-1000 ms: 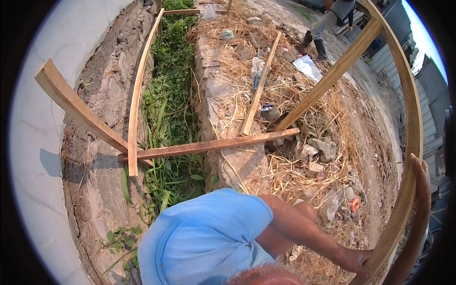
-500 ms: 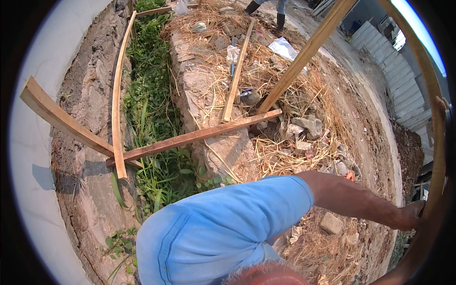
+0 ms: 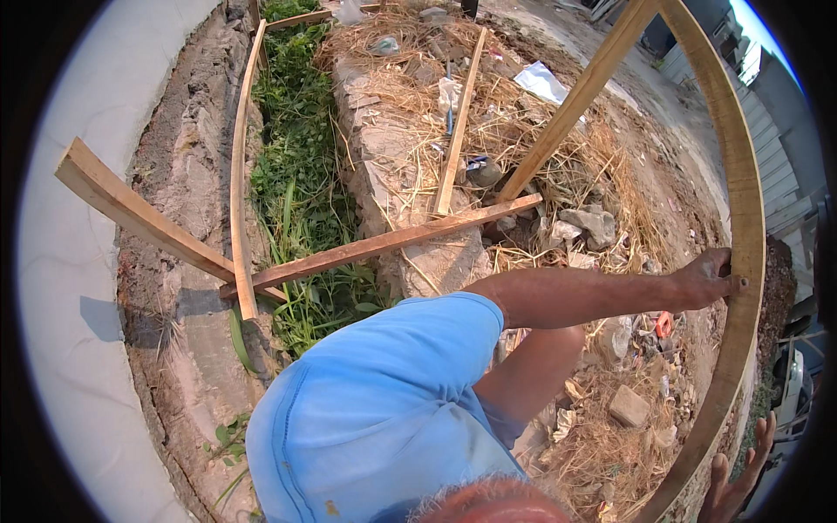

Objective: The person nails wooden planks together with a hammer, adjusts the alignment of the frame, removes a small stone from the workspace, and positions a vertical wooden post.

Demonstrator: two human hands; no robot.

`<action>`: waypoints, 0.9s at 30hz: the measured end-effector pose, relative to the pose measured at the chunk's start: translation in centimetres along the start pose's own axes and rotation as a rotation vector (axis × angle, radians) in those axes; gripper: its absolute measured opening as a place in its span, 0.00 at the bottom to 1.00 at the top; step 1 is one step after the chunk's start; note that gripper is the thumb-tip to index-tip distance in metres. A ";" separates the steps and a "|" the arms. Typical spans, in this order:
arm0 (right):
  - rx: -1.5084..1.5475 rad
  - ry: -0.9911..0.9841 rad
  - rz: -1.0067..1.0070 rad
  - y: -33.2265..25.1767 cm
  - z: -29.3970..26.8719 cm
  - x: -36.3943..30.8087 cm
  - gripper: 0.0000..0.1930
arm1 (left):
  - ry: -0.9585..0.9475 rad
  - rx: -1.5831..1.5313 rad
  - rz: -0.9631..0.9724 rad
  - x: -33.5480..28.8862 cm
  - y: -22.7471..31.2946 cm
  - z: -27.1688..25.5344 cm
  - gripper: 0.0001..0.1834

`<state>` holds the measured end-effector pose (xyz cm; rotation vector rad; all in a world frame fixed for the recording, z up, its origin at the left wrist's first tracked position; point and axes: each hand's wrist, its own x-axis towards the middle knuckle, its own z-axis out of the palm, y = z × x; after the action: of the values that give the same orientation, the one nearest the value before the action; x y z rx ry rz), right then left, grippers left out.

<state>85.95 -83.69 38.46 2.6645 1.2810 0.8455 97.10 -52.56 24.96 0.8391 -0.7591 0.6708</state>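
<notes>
My left arm, in a blue sleeve, reaches across to the right. Its hand (image 3: 700, 281) is closed around the edge of a long wooden plank (image 3: 746, 200), which looks curved near the rim of the picture. Lower right, my right hand (image 3: 739, 475) is raised beside the plank, fingers spread, holding nothing. At the top, the plank meets a slanting wooden beam (image 3: 580, 96). That beam's lower end is by a crosspiece (image 3: 392, 242) spanning a weedy ditch. My bent knee (image 3: 540, 370) shows under my left arm.
At left, a thin wooden strip (image 3: 240, 174) and a short board (image 3: 144, 209) meet the crosspiece near a pale wall (image 3: 74, 349). Another strip (image 3: 460, 126) lies on straw. Broken stones (image 3: 588, 225), a loose block (image 3: 629, 407) and litter cover the ground.
The plank and my left hand have shifted left and the hand higher in view. My right hand has come into sight at lower right. The view has moved; a booted person has mostly left it.
</notes>
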 end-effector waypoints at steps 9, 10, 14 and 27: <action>0.321 -0.061 0.427 1.2 21.0 -9.2 0.38 | 0.215 0.341 -0.076 -2.4 7.2 -12.8 0.31; 0.391 -0.099 0.414 0.4 22.0 -7.4 0.36 | 0.263 0.376 -0.081 -3.0 8.1 -14.6 0.31; 0.573 -0.285 0.367 1.0 26.4 -2.4 0.29 | 0.369 0.442 -0.128 -4.7 8.0 -21.0 0.31; 0.535 -0.128 -0.030 -3.3 46.9 13.9 0.24 | 1.032 1.117 -0.929 -27.2 13.9 -41.3 0.30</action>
<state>114.24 -63.26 3.98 3.0080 1.7064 0.3493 84.29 -16.98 -9.74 1.4736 1.0340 0.5180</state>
